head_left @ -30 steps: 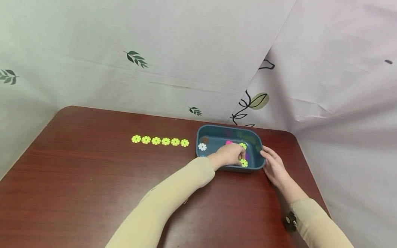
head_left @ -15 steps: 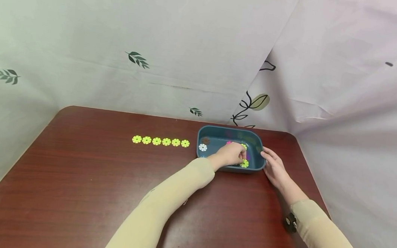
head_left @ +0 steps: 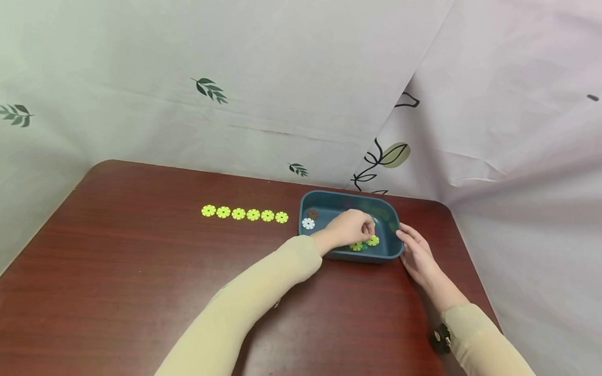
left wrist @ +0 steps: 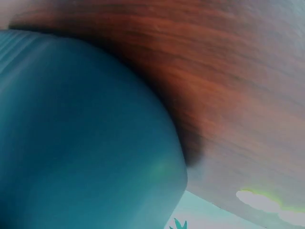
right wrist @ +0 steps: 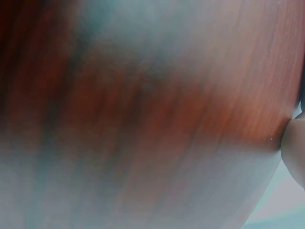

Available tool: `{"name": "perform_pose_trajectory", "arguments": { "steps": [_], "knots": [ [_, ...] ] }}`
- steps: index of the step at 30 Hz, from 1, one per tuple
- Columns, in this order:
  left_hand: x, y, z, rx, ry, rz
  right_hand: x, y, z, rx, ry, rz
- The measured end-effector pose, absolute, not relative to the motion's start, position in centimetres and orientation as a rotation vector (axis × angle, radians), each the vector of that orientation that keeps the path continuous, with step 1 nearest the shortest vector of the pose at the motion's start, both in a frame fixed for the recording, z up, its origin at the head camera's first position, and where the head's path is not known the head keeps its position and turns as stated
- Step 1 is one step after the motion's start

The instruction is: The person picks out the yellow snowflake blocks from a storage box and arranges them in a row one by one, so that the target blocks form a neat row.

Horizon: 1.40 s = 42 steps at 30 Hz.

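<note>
In the head view my left hand (head_left: 351, 226) reaches into a blue plastic bin (head_left: 349, 256), fingers bent down among flower-shaped discs. A yellow-green disc (head_left: 373, 240) shows right by the fingertips; whether they pinch it cannot be told. Another yellow-green disc (head_left: 356, 246) lies below the hand, with a bit of green between them. A white disc (head_left: 307, 223) and a brown disc (head_left: 312, 213) lie at the bin's left end. My right hand (head_left: 417, 254) holds the bin's right end, thumb at the rim and fingers along the outside. The bin's wall (left wrist: 95, 133) fills much of the left wrist view.
Left of the bin, several yellow-green discs (head_left: 238, 213) lie in a straight row on the reddish-brown table (head_left: 137, 281). A pale cloth wall (head_left: 235, 76) with leaf prints rises behind the table and on the right side.
My left hand has lifted slightly inside the bin, and the yellow-green discs by its fingers have shifted. A pink disc seen earlier is now hidden by the hand. My right hand stays at the bin.
</note>
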State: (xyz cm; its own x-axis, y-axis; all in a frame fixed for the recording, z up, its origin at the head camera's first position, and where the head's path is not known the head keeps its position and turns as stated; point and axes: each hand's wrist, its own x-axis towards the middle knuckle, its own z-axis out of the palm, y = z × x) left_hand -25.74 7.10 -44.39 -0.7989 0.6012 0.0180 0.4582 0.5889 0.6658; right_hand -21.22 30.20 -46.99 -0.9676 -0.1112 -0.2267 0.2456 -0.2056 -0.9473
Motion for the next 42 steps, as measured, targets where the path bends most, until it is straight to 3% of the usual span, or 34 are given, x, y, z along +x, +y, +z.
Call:
{"name": "perform_pose_trajectory", "arguments": {
  "steps": [21, 42],
  "knots": [
    [-27.1, 2.2, -41.3, 0.8, 2.624, 1.155, -21.0, 29.9, -47.2, 0.108, 1.758, -2.348],
    [-28.4, -6.2, -39.9, 0.667, 2.732, 1.25, -21.1, 29.4, -47.3, 0.119, 1.727, -2.366]
  ]
}}
